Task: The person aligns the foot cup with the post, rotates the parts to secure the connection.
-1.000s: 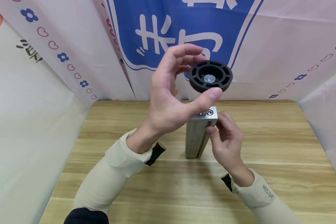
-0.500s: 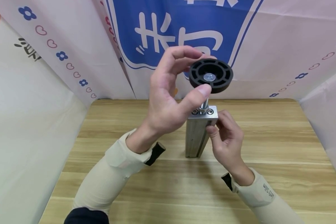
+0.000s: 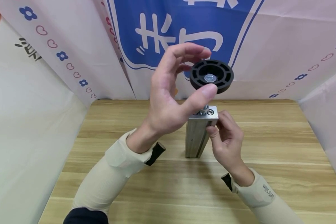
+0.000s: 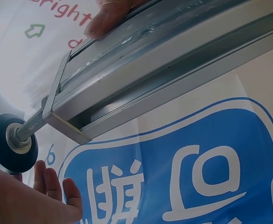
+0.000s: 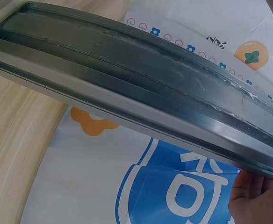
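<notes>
An aluminium profile [image 3: 194,137] stands upright on the table, with a metal end plate [image 3: 212,116] and screws on top. From the plate rises a threaded stem [image 4: 32,125] carrying a black round levelling foot [image 3: 226,81], its ribbed underside facing up. My left hand [image 3: 170,96] is curled round the foot, thumb over the near rim and fingers behind the far side. Part of the stem is hidden behind that thumb in the head view. Lower down, my right hand [image 3: 228,140] grips the profile near its top right edge, thumb in front and fingers behind.
The wooden table [image 3: 268,149] extends around the profile's base. Behind it hangs a printed cloth [image 3: 268,62] with a blue panel, and pale cloth walls [image 3: 22,130] close the sides. A black wrist mount [image 3: 156,154] juts from the left sleeve.
My left thumb slid left along the foot's rim, uncovering the stem, then moved back right over it. The fingers closed toward the rim and loosened again. The right hand and profile stayed put.
</notes>
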Demonstrator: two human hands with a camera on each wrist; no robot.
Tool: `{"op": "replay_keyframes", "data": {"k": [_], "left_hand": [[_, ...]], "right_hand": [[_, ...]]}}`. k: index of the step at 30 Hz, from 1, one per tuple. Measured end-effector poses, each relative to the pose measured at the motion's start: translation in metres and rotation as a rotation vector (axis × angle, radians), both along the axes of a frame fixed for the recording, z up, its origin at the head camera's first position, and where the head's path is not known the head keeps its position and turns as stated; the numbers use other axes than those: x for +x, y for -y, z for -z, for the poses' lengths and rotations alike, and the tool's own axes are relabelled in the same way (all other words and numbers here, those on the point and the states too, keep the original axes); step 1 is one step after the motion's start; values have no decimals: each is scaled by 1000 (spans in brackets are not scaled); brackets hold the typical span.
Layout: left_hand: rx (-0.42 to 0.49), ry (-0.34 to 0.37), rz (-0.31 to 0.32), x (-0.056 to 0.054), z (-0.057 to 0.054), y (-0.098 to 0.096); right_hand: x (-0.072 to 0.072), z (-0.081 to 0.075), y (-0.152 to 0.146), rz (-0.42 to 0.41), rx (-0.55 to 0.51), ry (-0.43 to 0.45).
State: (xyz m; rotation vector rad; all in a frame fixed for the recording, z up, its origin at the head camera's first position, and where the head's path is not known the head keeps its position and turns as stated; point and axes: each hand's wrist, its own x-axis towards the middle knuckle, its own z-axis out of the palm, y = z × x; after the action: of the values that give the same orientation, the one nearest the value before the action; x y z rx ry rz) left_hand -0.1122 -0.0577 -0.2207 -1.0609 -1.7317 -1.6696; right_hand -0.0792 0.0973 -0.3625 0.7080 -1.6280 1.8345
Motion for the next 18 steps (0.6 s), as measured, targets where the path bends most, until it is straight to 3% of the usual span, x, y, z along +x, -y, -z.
{"op": "replay_keyframes", "data": {"k": [11,18], "left_hand": [[-10,2,-95,1,-2,-2],[2,0,-86,0,-1,0]], "right_hand": [[0,1,-1,-5,1,9],[0,1,-1,-11,3,10]]}}
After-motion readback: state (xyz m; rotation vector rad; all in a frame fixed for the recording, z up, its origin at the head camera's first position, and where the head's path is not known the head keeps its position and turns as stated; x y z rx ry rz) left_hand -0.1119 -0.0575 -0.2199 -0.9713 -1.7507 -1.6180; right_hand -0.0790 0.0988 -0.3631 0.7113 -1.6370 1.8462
